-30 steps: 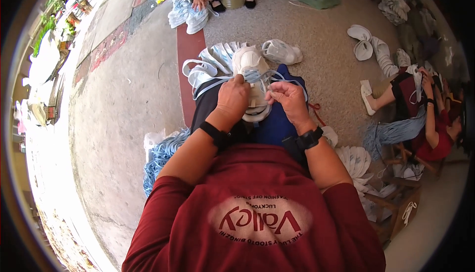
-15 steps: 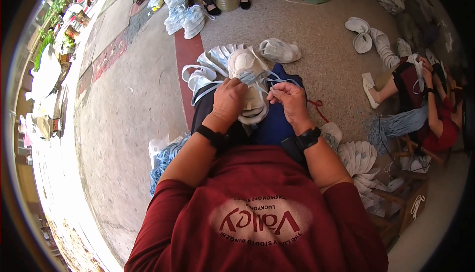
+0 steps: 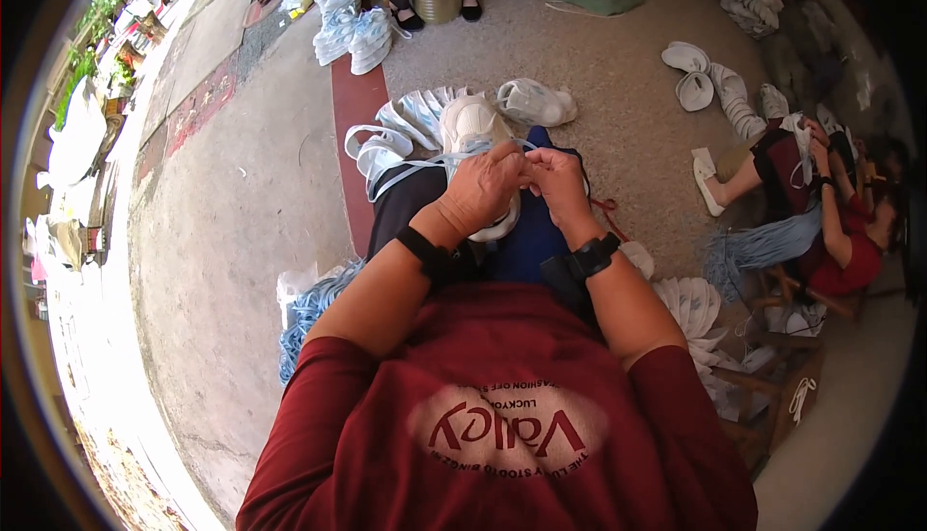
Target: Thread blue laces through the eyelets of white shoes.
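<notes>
A white shoe [image 3: 470, 118] rests across my lap, toe pointing away, its heel end partly hidden under my hands. A light blue shoelace [image 3: 436, 160] crosses its front and trails left over my dark-clothed thigh. Over the shoe's opening, my left hand [image 3: 488, 183] is closed, pinching the shoelace. My right hand [image 3: 560, 186] is closed too, its fingertips meeting the left ones at the lace. The exact grip between the fingertips is hidden. Just beyond my knees stands a row of white and pale blue shoes [image 3: 410, 118], with a single shoe [image 3: 536, 102] to its right.
A bundle of blue laces [image 3: 314, 314] lies by my left side. Stacked white shoe parts [image 3: 688, 307] are at my right, near wooden stools. A co-worker in red [image 3: 850, 251] sits at the right. More shoes [image 3: 352, 39] are piled ahead by another seated person.
My hands have come together over the shoe. The left moved right and the right moved slightly left; before, they were apart with lace stretched between them.
</notes>
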A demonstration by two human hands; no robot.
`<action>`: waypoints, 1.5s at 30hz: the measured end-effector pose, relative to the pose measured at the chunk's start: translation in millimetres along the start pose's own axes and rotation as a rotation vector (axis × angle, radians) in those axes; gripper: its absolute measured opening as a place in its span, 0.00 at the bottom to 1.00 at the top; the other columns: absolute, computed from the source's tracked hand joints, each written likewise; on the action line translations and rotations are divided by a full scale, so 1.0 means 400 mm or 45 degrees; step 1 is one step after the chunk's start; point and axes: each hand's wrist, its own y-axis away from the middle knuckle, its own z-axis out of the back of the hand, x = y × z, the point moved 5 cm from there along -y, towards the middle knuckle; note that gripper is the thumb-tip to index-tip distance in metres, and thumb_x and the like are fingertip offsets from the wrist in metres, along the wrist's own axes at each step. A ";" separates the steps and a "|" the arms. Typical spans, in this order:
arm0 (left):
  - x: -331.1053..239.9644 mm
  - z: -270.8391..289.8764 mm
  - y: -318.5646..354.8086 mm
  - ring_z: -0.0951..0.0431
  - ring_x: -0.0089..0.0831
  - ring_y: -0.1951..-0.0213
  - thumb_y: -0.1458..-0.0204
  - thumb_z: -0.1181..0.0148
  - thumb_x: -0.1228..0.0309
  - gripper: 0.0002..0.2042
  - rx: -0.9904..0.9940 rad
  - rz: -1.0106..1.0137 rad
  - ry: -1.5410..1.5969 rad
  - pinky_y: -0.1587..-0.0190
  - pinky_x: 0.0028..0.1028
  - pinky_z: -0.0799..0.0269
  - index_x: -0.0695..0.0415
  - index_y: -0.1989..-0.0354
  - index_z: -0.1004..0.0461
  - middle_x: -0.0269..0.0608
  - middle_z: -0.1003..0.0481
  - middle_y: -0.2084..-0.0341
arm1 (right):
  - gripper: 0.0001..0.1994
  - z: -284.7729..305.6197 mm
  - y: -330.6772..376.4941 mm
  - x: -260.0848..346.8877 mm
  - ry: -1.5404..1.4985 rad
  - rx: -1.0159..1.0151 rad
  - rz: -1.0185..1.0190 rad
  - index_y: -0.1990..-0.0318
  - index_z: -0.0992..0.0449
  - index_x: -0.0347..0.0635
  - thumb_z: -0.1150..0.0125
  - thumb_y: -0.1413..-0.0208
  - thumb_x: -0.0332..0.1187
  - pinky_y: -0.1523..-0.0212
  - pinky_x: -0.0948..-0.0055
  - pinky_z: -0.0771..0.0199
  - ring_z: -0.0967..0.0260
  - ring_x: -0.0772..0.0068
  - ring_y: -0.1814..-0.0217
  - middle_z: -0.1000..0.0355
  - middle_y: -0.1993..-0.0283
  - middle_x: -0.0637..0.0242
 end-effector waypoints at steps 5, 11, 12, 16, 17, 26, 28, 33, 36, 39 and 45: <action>-0.043 -0.003 0.071 0.26 0.42 0.73 0.53 0.46 0.73 0.02 0.368 -0.063 0.247 0.70 0.34 0.30 0.56 0.71 0.32 0.42 0.30 0.78 | 0.03 -0.027 -0.040 0.004 0.656 0.138 0.207 0.78 0.26 0.32 0.43 0.60 0.24 0.79 0.75 0.38 0.35 0.77 0.81 0.30 0.83 0.63; -0.111 -0.011 0.153 0.26 0.42 0.76 0.54 0.46 0.74 0.04 0.554 -0.188 0.418 0.71 0.33 0.30 0.58 0.72 0.33 0.42 0.30 0.81 | 0.05 -0.085 -0.067 0.010 1.150 0.264 0.359 0.80 0.28 0.33 0.48 0.61 0.25 0.75 0.62 0.35 0.33 0.52 0.76 0.33 0.80 0.48; -0.109 -0.002 0.152 0.26 0.41 0.76 0.53 0.46 0.74 0.03 0.464 -0.214 0.459 0.72 0.33 0.30 0.58 0.72 0.33 0.41 0.30 0.82 | 0.05 -0.089 -0.071 0.008 1.265 0.251 0.346 0.81 0.28 0.34 0.49 0.61 0.26 0.74 0.59 0.35 0.33 0.47 0.74 0.33 0.78 0.46; -0.108 -0.002 0.155 0.26 0.41 0.76 0.53 0.46 0.73 0.04 0.449 -0.202 0.425 0.72 0.33 0.30 0.58 0.72 0.33 0.41 0.30 0.82 | 0.06 -0.104 -0.074 0.007 1.405 0.250 0.329 0.82 0.28 0.35 0.49 0.61 0.27 0.72 0.55 0.34 0.33 0.45 0.72 0.32 0.77 0.47; -0.107 -0.004 0.156 0.26 0.41 0.75 0.53 0.46 0.73 0.03 0.465 -0.182 0.421 0.72 0.33 0.30 0.58 0.72 0.33 0.41 0.30 0.82 | 0.05 -0.107 -0.071 0.010 1.476 0.212 0.365 0.81 0.28 0.36 0.48 0.61 0.28 0.72 0.55 0.34 0.32 0.46 0.72 0.32 0.76 0.48; -0.073 0.020 0.163 0.26 0.38 0.75 0.56 0.44 0.72 0.02 0.482 -0.100 0.430 0.71 0.32 0.30 0.54 0.76 0.31 0.37 0.30 0.82 | 0.02 -0.166 -0.011 0.016 1.759 0.179 0.839 0.79 0.31 0.41 0.47 0.62 0.28 0.74 0.57 0.31 0.31 0.52 0.75 0.32 0.80 0.56; -0.069 0.014 0.168 0.26 0.37 0.75 0.56 0.44 0.72 0.02 0.525 -0.079 0.392 0.71 0.31 0.30 0.54 0.76 0.31 0.37 0.30 0.83 | 0.02 -0.175 -0.010 0.021 1.732 0.188 0.894 0.79 0.31 0.41 0.47 0.62 0.28 0.74 0.58 0.31 0.32 0.53 0.76 0.33 0.80 0.56; -0.080 0.026 0.163 0.26 0.37 0.73 0.59 0.41 0.73 0.03 0.475 -0.177 0.414 0.69 0.30 0.30 0.56 0.79 0.30 0.37 0.30 0.79 | 0.03 -0.192 -0.029 0.016 1.840 0.276 0.795 0.77 0.29 0.39 0.48 0.61 0.28 0.73 0.59 0.31 0.31 0.53 0.74 0.33 0.78 0.57; -0.069 0.055 0.163 0.27 0.38 0.72 0.59 0.40 0.74 0.03 0.474 -0.059 0.501 0.70 0.30 0.31 0.58 0.79 0.28 0.38 0.29 0.77 | 0.02 -0.159 -0.011 0.038 1.621 0.226 0.849 0.78 0.29 0.39 0.48 0.60 0.26 0.72 0.60 0.31 0.32 0.53 0.72 0.34 0.74 0.56; -0.013 0.066 0.161 0.26 0.38 0.72 0.58 0.39 0.73 0.03 0.337 0.109 0.429 0.69 0.29 0.31 0.59 0.76 0.26 0.38 0.29 0.78 | 0.02 -0.133 -0.009 0.036 1.491 0.116 0.852 0.76 0.28 0.38 0.43 0.59 0.25 0.68 0.65 0.31 0.33 0.57 0.66 0.34 0.70 0.58; 0.117 0.052 0.120 0.25 0.42 0.72 0.55 0.43 0.72 0.05 -0.057 0.503 0.071 0.69 0.33 0.31 0.60 0.72 0.25 0.45 0.27 0.75 | 0.01 -0.132 -0.011 0.015 1.310 0.002 0.917 0.81 0.31 0.39 0.46 0.64 0.23 0.68 0.61 0.35 0.36 0.54 0.69 0.35 0.72 0.58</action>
